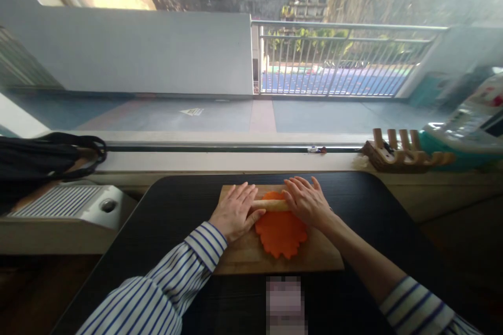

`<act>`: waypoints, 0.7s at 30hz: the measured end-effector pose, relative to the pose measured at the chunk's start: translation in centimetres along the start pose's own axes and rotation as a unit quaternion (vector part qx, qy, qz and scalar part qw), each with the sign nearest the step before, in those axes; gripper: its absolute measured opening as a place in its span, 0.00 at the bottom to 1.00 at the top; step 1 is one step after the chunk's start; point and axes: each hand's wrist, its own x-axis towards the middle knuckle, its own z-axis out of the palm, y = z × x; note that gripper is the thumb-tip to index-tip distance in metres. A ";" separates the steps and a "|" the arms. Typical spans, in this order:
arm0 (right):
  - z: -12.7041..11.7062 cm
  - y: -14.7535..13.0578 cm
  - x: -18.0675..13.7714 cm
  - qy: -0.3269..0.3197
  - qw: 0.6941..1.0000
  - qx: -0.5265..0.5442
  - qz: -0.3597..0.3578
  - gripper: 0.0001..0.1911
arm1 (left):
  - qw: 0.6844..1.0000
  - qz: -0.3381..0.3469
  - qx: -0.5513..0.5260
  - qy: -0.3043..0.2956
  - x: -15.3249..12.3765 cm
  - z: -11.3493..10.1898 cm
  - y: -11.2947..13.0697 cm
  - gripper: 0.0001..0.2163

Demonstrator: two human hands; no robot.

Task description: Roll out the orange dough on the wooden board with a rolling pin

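A pale wooden rolling pin (271, 205) lies crosswise over a flat, bright orange dough-like sheet (281, 235) with a wavy edge. Both rest on a wooden board (239, 261). My left hand (236, 212) lies flat over the pin's left end, fingers stretched forward and thumb pointing in toward the orange sheet. Over the right end rests my right hand (307, 200), its fingers also extended and slightly spread. Both palms cover the ends of the pin, so those are hidden. The pin crosses the far part of the sheet, whose near part is uncovered.
The board sits on a black table (181, 230) against a windowsill (216, 161). A wooden rack with pegs (408, 154) and a plastic bottle (467, 110) stand at the right. A black bag (39, 162) and a white slatted box (74, 207) are at the left. A blurred patch (286, 303) appears near the front.
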 end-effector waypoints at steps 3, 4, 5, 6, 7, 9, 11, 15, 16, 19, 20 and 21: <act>-0.2 0.2 1.1 -0.008 1.000 0.002 0.009 0.22 | 1.000 -0.023 0.007 -0.010 1.3 0.0 -0.4 0.31; -0.3 0.2 1.4 -0.008 1.000 0.002 0.012 0.21 | 0.999 -0.030 0.008 -0.014 1.8 0.1 -0.5 0.31; -0.3 0.3 1.8 -0.006 1.000 0.001 0.015 0.21 | 0.999 -0.036 0.008 -0.016 2.3 0.1 -0.7 0.31; -0.3 0.4 2.1 -0.005 1.000 0.000 0.020 0.20 | 0.999 -0.041 0.008 -0.017 2.7 0.2 -0.9 0.31; -0.2 0.5 2.4 -0.005 1.000 -0.001 0.024 0.20 | 0.999 -0.046 0.008 -0.018 3.2 0.2 -1.1 0.30; -0.1 0.8 3.0 -0.005 1.000 -0.003 0.031 0.20 | 0.998 -0.055 0.012 -0.022 4.1 0.3 -1.4 0.31; -0.1 1.0 3.7 -0.007 0.999 -0.002 0.036 0.19 | 0.997 -0.062 0.017 -0.030 4.9 0.4 -1.7 0.30; -0.2 1.4 4.8 -0.021 0.999 0.001 0.049 0.19 | 0.996 -0.079 0.015 -0.042 6.4 0.6 -2.2 0.30; -0.2 1.4 4.9 -0.025 0.998 0.000 0.052 0.19 | 0.995 -0.082 0.013 -0.046 6.6 0.6 -2.3 0.29; -0.3 1.2 4.7 -0.031 0.998 -0.003 0.050 0.19 | 0.995 -0.076 0.015 -0.056 6.7 0.6 -2.3 0.29; -0.3 1.1 4.4 -0.030 0.998 -0.003 0.047 0.19 | 0.996 -0.071 0.017 -0.057 6.5 0.6 -2.2 0.29; -0.3 0.9 4.0 -0.028 0.999 -0.003 0.044 0.20 | 0.996 -0.066 0.019 -0.059 6.1 0.5 -2.1 0.29</act>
